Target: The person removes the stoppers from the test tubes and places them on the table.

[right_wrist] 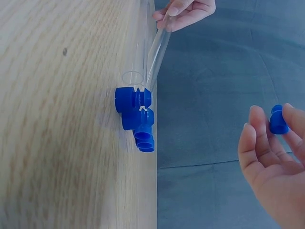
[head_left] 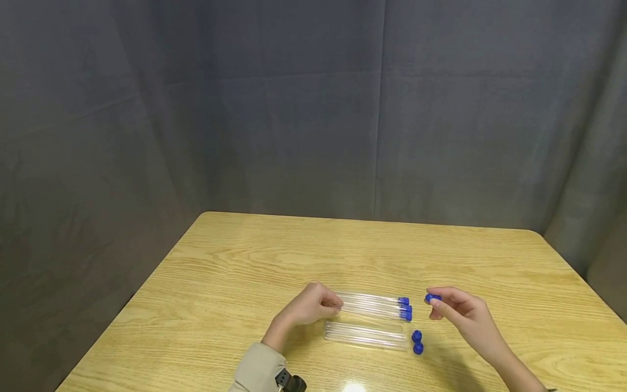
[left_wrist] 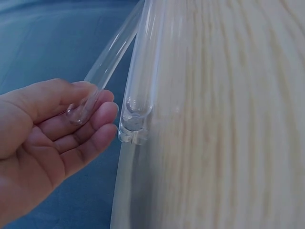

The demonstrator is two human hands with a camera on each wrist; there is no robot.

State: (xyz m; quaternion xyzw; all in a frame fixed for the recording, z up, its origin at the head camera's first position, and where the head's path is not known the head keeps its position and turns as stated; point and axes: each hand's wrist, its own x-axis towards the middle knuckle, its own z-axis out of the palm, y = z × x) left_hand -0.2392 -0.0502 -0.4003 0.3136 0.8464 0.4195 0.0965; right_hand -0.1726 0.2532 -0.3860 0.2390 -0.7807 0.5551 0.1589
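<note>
My left hand (head_left: 309,306) pinches a clear test tube (left_wrist: 110,58) near its rounded end, between thumb and fingers. In the left wrist view that tube slants up beside other clear tubes (left_wrist: 147,62) lying on the table. Whether its far end carries a cap, I cannot tell. To the right, my right hand (head_left: 462,311) holds a small blue stopper (right_wrist: 278,122) between thumb and fingertips, off the table. Between the hands lie tubes with blue stoppers (head_left: 405,309) at their right ends. Nearer to me is a row of tubes without stoppers (head_left: 364,335).
Two loose blue stoppers (head_left: 417,342) stand on the table just right of the uncapped tubes. The wooden table (head_left: 235,261) has rounded far corners, and a dark grey curtain (head_left: 294,136) hangs behind it and on both sides.
</note>
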